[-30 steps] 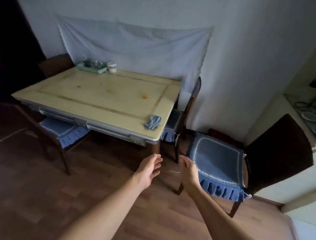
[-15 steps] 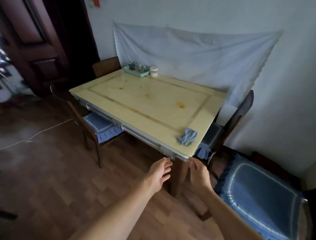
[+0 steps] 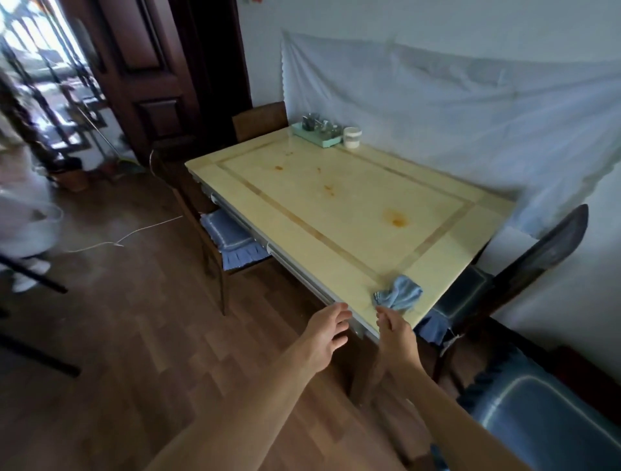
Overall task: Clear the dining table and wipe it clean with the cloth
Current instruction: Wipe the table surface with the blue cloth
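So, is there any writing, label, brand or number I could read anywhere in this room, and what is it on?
No text can be read in this view.
White jar: any label is too blurred to read.
Green tray and the small things on it: too small to tell.
Coloured scrap on the wall at the top edge: cut off, unreadable.
Blue cloth and table: no print shows.
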